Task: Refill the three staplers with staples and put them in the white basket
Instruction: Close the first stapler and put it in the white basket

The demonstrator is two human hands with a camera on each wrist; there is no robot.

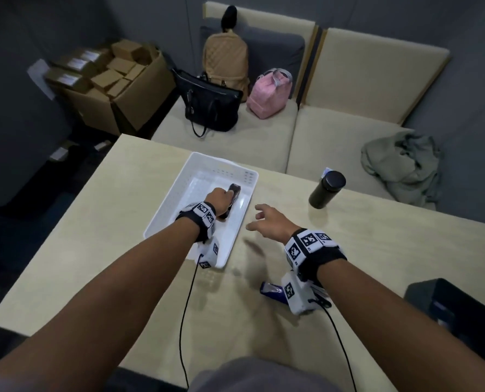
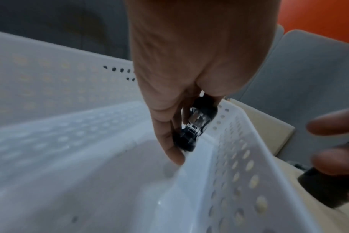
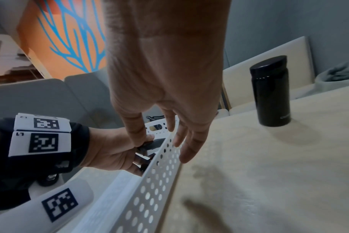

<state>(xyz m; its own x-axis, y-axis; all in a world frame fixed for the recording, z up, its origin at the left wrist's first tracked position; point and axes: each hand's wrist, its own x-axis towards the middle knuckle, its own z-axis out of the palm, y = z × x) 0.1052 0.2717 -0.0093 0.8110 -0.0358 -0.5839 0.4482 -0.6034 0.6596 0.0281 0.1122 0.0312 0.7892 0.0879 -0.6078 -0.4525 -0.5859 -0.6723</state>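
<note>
A white perforated basket (image 1: 179,190) lies on the table ahead of me. My left hand (image 1: 226,198) is inside it, fingers curled round a black stapler (image 1: 233,193) that sits low by the basket's right wall (image 2: 231,159). In the left wrist view the black stapler (image 2: 197,124) shows between the thumb and fingers of my left hand (image 2: 189,141). My right hand (image 1: 257,219) hovers with spread, relaxed fingers just right of the basket and holds nothing. A blue stapler (image 1: 271,290) lies on the table under my right wrist, partly hidden by the wrist camera.
A black bottle (image 1: 327,189) stands on the table to the right of the basket. A black box (image 1: 456,315) sits at the table's right edge. Bags and a grey garment lie on the beige sofa beyond the table; a carton of small boxes stands at the back left.
</note>
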